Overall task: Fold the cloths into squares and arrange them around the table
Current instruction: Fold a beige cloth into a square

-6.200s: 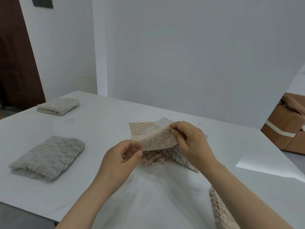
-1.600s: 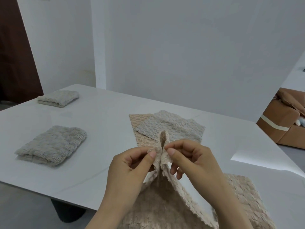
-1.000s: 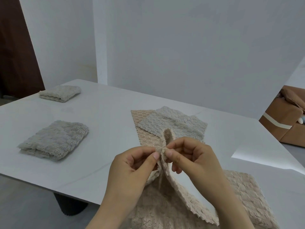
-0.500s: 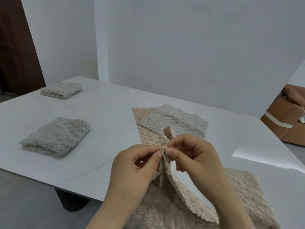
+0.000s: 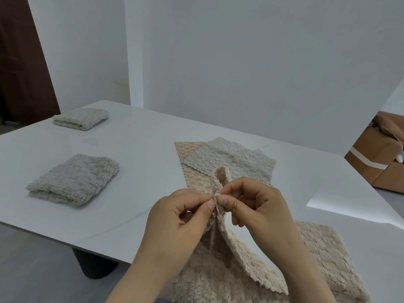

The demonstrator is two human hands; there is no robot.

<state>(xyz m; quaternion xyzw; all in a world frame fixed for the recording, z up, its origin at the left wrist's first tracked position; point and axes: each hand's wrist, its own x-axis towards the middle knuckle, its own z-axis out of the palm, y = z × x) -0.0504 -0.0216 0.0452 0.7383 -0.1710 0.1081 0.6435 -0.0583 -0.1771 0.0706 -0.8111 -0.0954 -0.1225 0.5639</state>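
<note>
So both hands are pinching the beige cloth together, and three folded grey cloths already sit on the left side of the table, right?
Not quite: the head view shows two folded grey cloths on the left, the nearer one and the farther one, not three. The rest holds: the left hand and right hand pinch the beige cloth together above the table.

One view only, head-worn: we look forward and down from above the near edge of the white table (image 5: 135, 149), close over our left hand (image 5: 177, 221) and right hand (image 5: 258, 213), which fill the lower centre. The table runs away toward the grey wall (image 5: 251, 68) ahead (wide-angle, so edges bow). Left margin takes in a dark door (image 5: 19, 62), right margin a brown sofa (image 5: 380, 165).
</note>
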